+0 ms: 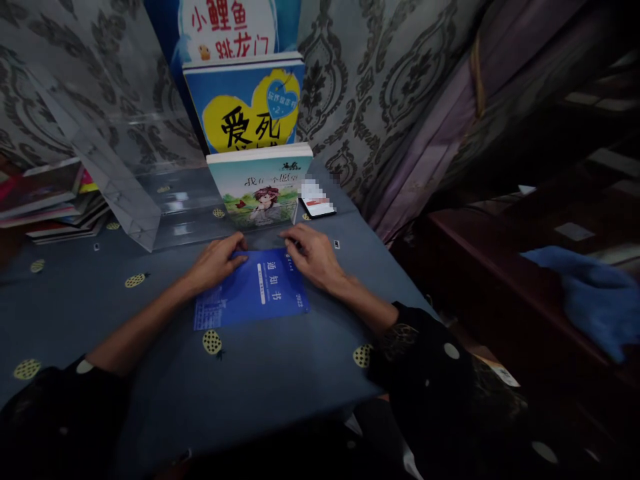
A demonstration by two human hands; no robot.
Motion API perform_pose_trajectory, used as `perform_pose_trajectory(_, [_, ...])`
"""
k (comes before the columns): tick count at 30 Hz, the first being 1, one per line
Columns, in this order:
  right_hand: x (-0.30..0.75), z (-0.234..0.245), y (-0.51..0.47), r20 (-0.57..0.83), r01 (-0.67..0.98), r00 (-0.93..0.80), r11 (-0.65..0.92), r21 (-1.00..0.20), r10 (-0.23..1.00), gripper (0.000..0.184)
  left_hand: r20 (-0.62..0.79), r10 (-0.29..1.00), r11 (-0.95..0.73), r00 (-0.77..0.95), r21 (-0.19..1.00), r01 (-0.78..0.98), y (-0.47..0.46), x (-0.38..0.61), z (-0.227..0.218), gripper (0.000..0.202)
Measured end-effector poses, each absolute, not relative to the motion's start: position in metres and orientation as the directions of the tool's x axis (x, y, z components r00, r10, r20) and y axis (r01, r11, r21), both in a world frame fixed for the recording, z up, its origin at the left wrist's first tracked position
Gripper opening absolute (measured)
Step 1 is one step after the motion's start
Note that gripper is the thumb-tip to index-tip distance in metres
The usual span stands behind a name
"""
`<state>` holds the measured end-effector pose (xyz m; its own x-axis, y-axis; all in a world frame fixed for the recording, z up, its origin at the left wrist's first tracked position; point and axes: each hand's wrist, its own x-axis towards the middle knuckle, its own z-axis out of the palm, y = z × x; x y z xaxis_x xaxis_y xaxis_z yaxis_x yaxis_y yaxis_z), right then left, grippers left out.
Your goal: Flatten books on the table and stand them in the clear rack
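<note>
A blue notice card (280, 293) with white Chinese lettering is in front of me, over the tablecloth. My left hand (219, 261) is closed at its upper left part, thumb and fingers curled near the edge. At the upper right corner, my right hand (316, 259) is closed on the card with bent fingers. Just beyond my fingertips stands a green-and-white picture book (265, 200) with a drawn child on its cover. Behind it rise a blue-and-yellow book (205, 93) and a taller blue book (287, 23), both on a clear stand.
The clear acrylic stand (110, 173) slants up left of the books. A phone (320, 207) with a blurred screen lies right of them. Stacked books (65, 207) occupy the far left. The table's right edge borders a dark red surface (480, 267) holding a blue cloth (590, 287).
</note>
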<state>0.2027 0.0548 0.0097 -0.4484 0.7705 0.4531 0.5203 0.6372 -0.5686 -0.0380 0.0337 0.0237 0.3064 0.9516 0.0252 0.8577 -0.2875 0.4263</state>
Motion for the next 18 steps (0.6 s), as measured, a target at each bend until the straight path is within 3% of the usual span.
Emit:
perform_pose_trajectory(5, [0.191, 0.004, 0.041, 0.371, 0.548, -0.648, 0.746, -0.379, 0.665, 0.027, 0.115, 0.951, -0.308, 0.287, 0.287, 0.907, 0.033, -0.033, 0.019, 0.011])
perform_pose_trajectory(11, [0.180, -0.009, 0.033, 0.287, 0.600, -0.705, 0.761, -0.246, 0.648, 0.030, 0.239, 0.885, -0.403, 0.401, -0.041, 0.914, 0.011, -0.018, 0.011, 0.022])
perform_pose_trajectory(14, [0.178, -0.013, 0.033, 0.298, 0.601, -0.704, 0.765, -0.234, 0.644, 0.033, 0.239, 0.852, -0.470, 0.467, -0.045, 0.881, -0.002, -0.011, 0.003, 0.033])
perform_pose_trajectory(18, [0.178, -0.015, 0.034, 0.310, 0.588, -0.704, 0.769, -0.250, 0.639, 0.035, 0.189, 0.893, -0.414, 0.409, -0.011, 0.910, -0.013, -0.011, -0.003, 0.041])
